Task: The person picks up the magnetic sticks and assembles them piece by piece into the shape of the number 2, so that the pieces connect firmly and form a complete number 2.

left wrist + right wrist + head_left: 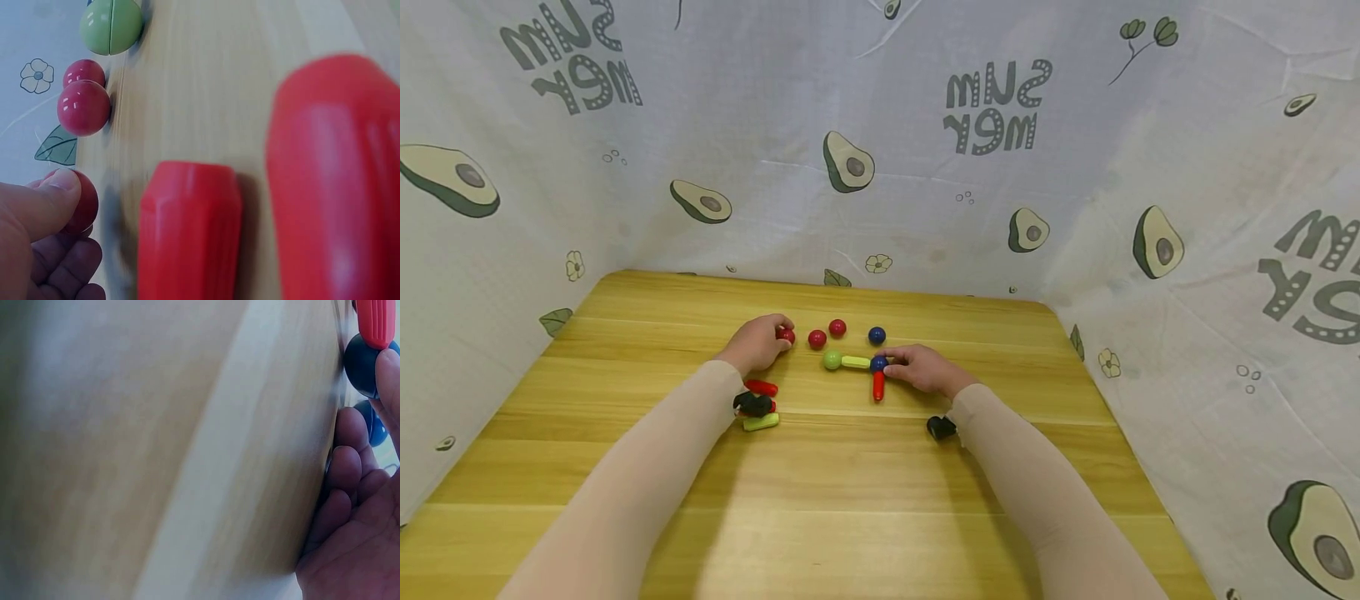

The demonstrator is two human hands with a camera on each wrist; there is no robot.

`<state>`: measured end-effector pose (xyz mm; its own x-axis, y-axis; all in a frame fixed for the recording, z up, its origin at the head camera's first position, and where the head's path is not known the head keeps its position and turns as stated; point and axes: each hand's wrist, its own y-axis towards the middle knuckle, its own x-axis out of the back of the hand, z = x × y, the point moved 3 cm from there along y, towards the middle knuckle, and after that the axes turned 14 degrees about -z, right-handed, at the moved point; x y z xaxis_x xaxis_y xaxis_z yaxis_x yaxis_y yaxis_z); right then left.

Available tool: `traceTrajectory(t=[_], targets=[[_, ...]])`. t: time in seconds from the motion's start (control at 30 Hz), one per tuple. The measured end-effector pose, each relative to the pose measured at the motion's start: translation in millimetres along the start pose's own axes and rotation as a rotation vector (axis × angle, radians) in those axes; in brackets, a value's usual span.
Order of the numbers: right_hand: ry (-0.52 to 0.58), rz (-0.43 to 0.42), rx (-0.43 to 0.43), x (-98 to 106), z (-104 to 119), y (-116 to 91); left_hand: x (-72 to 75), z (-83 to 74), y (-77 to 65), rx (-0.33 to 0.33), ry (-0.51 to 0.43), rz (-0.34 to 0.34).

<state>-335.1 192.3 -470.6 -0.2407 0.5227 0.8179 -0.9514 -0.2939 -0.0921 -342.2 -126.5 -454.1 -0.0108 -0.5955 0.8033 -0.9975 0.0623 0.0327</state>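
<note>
My left hand (760, 343) pinches a glossy red ball (86, 203) between thumb and fingers, at the left end of a group of balls. With the thumb and fingers of my right hand (925, 369) I hold a dark blue ball (878, 364). A red rod (878, 387) joins that ball and points toward me. From its left side a yellow-green rod (856, 362) runs to a light green ball (832, 360). In the right wrist view, the red rod's end (377, 325) meets the blue ball beside my thumb.
Two red balls (817, 339) and a second blue ball (877, 336) lie behind the joined pieces. Near my left wrist are red rods (762, 387) and a yellow-green rod (762, 422), partly covered by a black wrist camera (754, 404). A printed cloth (910, 208) backs the wooden table (820, 517).
</note>
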Motion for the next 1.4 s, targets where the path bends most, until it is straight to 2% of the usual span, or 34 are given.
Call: traceTrajectory(t=[0.17,0.53,0.9,1.17,1.4], targets=[[-0.001,0.0,-0.008,-0.6,-0.2,-0.2,2.3,-1.1,-6.7,-0.001,-0.033,0.016],[0.004,0.008,0.003,0.3,0.0,0.6,4.2,-3.6,-23.5,-0.056,-0.095,0.046],[0.014,0.004,-0.004,-0.6,-0.5,1.7,-0.2,-10.1,-43.4,-0.084,-0.202,0.113],[0.025,0.004,-0.017,-0.2,-0.7,1.2,-12.6,-26.3,-56.6,-0.208,-0.154,0.119],[0.021,0.003,-0.034,0.3,0.9,0.3,-25.9,-44.9,-70.9,-0.235,-0.196,0.181]])
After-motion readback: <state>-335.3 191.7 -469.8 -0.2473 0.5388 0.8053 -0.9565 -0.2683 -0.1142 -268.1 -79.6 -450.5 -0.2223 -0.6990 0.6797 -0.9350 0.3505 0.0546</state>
